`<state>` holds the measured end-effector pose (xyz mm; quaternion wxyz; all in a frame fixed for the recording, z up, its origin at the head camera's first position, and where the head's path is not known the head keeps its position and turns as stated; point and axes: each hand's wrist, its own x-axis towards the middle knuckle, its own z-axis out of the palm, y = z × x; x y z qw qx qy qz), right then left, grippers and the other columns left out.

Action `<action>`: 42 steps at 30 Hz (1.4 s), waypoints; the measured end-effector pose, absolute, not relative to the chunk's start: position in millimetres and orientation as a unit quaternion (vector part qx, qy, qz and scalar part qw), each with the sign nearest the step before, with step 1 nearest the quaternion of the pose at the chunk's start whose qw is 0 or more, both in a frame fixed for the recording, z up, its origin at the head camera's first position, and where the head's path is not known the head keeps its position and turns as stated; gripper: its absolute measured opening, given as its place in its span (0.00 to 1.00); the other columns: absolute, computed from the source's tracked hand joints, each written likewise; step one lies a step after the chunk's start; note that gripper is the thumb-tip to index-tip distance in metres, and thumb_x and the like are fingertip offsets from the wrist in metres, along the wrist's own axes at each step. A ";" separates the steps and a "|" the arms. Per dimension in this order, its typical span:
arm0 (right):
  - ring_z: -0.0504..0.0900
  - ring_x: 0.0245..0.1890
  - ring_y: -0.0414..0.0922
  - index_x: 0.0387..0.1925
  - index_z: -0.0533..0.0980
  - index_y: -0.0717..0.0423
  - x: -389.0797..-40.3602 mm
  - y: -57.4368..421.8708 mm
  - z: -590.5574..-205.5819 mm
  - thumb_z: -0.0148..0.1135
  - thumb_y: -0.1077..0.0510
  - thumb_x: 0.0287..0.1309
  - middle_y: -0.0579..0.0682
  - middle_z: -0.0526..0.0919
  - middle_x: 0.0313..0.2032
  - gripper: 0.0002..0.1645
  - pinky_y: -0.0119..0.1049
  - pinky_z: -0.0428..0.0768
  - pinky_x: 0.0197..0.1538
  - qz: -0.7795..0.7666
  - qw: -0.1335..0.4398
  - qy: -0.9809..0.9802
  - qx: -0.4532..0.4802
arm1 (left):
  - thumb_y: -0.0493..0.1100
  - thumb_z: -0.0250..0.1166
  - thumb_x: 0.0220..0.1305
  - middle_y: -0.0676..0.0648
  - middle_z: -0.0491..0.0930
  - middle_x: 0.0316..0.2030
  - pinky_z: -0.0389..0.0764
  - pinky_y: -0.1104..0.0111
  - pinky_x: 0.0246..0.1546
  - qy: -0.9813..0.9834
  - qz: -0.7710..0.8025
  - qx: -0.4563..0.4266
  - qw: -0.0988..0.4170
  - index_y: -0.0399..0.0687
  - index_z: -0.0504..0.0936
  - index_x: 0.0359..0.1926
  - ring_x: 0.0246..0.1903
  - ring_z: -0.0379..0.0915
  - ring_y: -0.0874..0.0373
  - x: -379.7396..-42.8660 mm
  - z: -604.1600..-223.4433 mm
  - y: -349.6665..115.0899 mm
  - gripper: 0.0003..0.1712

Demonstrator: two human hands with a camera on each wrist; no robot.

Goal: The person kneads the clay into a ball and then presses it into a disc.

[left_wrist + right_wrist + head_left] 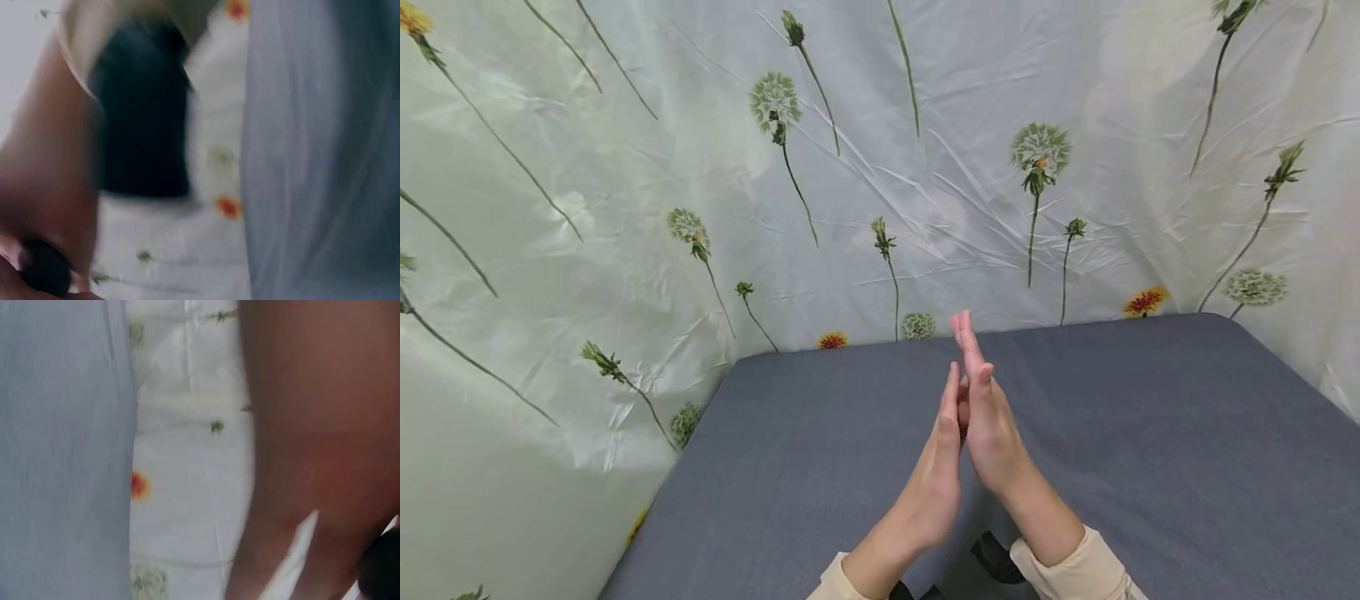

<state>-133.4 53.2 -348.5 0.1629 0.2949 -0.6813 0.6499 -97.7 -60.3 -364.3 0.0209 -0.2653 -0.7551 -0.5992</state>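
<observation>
In the head view my left hand (932, 483) and right hand (996, 437) stand upright above the table, palms facing. Their fingers are straight and point up and away, the right fingertips reaching higher than the left. The palms are close together, with a narrow gap lower down toward the wrists. A dark rounded thing (47, 269) shows beside blurred skin at the lower left of the left wrist view. Something dark and rounded (381, 569) also shows at the lower right of the right wrist view. Its kind cannot be told, nor whether either hand holds it.
Below the hands lies a table with a dark grey cloth (820, 450). Pale curtain-like sheeting (865, 192) printed with dandelions and flowers hangs behind it and along the left. Black wrist gear (996, 557) sits at the beige sleeves (1071, 567).
</observation>
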 end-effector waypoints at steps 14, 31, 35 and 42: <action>0.67 0.79 0.56 0.88 0.34 0.48 -128.1 36.2 -365.4 0.10 0.37 0.85 0.47 0.40 0.88 0.40 0.40 0.66 0.78 0.644 0.067 -0.709 0.281 | 0.68 0.14 0.84 0.57 0.32 0.87 0.31 0.30 0.80 -0.751 -0.617 -0.217 0.086 0.63 0.34 0.88 0.87 0.18 0.48 -86.2 -337.0 -77.5 0.40; 0.39 0.88 0.46 0.87 0.43 0.49 -94.1 12.0 -353.0 0.17 0.43 0.89 0.43 0.42 0.87 0.35 0.46 0.44 0.86 0.613 0.018 -0.718 0.329 | 0.79 0.17 0.76 0.54 0.39 0.88 0.62 0.41 0.78 -0.712 -0.676 -0.135 0.134 0.68 0.32 0.88 0.79 0.63 0.45 -126.7 -341.3 -121.9 0.47; 0.40 0.88 0.50 0.86 0.47 0.54 -99.9 21.6 -348.4 0.18 0.48 0.90 0.46 0.46 0.87 0.35 0.23 0.42 0.82 0.611 0.099 -0.716 0.322 | 0.75 0.16 0.80 0.50 0.38 0.88 0.44 0.38 0.83 -0.721 -0.663 -0.181 0.089 0.60 0.31 0.88 0.87 0.35 0.49 -126.7 -350.9 -107.3 0.46; 0.58 0.84 0.51 0.87 0.46 0.50 -118.0 38.5 -345.7 0.16 0.43 0.89 0.51 0.48 0.87 0.36 0.52 0.53 0.85 0.626 0.120 -0.727 0.254 | 0.69 0.14 0.83 0.55 0.27 0.87 0.38 0.39 0.84 -0.748 -0.614 -0.251 0.028 0.57 0.29 0.87 0.87 0.23 0.52 -109.0 -352.5 -84.0 0.42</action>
